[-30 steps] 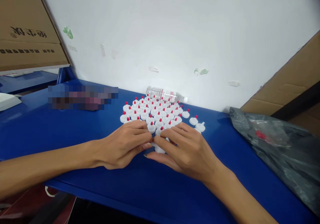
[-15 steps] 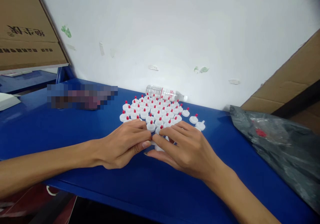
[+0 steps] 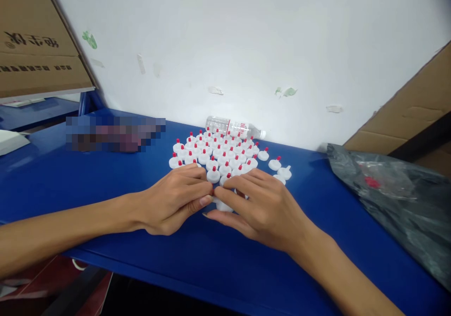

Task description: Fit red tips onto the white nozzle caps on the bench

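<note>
My left hand (image 3: 178, 198) is closed, its thumb and fingertips pinched at the near edge of a group of caps. Close against it, my right hand (image 3: 260, 205) curls its fingers and thumb around a white nozzle cap (image 3: 224, 206). The fingers hide most of this cap, and a bit of red shows where the fingertips meet. Beyond both hands stand many white caps (image 3: 213, 175) with red tips, packed closely. To the right, one white cap (image 3: 284, 172) has a bare spout without a red tip.
A clear plastic bottle (image 3: 236, 128) lies along the wall behind the caps. On the right a dark plastic bag (image 3: 391, 217) carries a clear bag with red pieces (image 3: 372, 182). A cardboard box (image 3: 42, 48) is at the left, and a blurred-out item lies on the blue table (image 3: 211, 255).
The view has shifted slightly. Both hands keep nearly the same pose at the held cap, and the caps on the table look unchanged.
</note>
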`<state>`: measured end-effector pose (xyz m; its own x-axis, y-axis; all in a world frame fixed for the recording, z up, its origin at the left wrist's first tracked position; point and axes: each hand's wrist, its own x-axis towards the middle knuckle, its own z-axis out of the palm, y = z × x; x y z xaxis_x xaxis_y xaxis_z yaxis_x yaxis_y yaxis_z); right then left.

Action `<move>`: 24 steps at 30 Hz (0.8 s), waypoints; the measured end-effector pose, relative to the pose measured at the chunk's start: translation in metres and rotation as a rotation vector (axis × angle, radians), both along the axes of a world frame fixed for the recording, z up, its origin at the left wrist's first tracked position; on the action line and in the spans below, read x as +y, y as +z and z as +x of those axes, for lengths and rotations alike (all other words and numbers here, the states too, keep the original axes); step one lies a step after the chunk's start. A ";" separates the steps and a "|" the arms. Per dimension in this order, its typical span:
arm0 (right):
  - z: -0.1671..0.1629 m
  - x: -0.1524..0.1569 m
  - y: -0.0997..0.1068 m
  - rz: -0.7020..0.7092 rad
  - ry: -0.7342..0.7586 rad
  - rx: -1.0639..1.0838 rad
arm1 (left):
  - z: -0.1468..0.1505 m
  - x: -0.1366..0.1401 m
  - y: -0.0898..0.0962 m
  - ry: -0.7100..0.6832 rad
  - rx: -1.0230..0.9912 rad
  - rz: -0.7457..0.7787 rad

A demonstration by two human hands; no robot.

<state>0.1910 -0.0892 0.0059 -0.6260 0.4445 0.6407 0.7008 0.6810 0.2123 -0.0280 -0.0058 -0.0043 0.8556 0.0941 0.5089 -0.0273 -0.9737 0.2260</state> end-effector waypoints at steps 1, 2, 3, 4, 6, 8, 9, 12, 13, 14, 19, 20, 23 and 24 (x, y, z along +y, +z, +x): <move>0.000 0.000 0.000 -0.010 0.001 0.004 | 0.000 0.000 0.000 -0.001 0.004 0.005; 0.000 -0.001 0.000 -0.021 0.002 0.005 | 0.000 0.000 -0.001 -0.001 0.008 0.010; 0.000 -0.001 0.000 -0.036 0.001 0.003 | 0.000 0.000 -0.001 -0.003 0.013 0.013; 0.000 -0.001 0.000 -0.052 -0.001 -0.001 | 0.000 0.000 -0.001 -0.003 0.017 0.017; 0.000 -0.002 -0.001 -0.080 -0.005 -0.009 | -0.001 0.001 -0.002 -0.004 0.024 0.025; 0.000 -0.002 -0.001 -0.099 -0.008 -0.014 | -0.001 0.001 -0.002 -0.003 0.024 0.038; 0.001 -0.002 -0.002 -0.105 -0.008 -0.016 | -0.001 0.001 -0.002 -0.002 0.025 0.045; 0.001 -0.002 -0.002 -0.112 -0.006 -0.018 | 0.000 0.001 -0.001 0.004 0.026 0.066; 0.001 -0.001 -0.002 -0.112 -0.007 -0.021 | 0.000 0.001 -0.001 0.006 0.027 0.073; 0.002 -0.001 -0.002 -0.112 -0.008 -0.022 | 0.000 0.001 -0.001 0.008 0.026 0.082; 0.003 -0.002 -0.002 -0.122 -0.024 -0.036 | 0.000 0.001 -0.003 0.024 0.009 0.097; 0.003 -0.002 -0.003 -0.123 -0.025 -0.037 | 0.000 0.001 -0.004 0.026 0.008 0.094; 0.003 -0.001 -0.003 -0.126 -0.022 -0.034 | 0.000 0.001 -0.005 0.025 0.003 0.088; 0.003 -0.001 -0.003 -0.128 -0.020 -0.034 | 0.000 0.001 -0.005 0.026 0.001 0.086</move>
<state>0.1940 -0.0904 0.0025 -0.6364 0.5341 0.5566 0.7086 0.6899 0.1481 -0.0282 -0.0044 -0.0091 0.8538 0.0724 0.5155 -0.0013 -0.9900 0.1412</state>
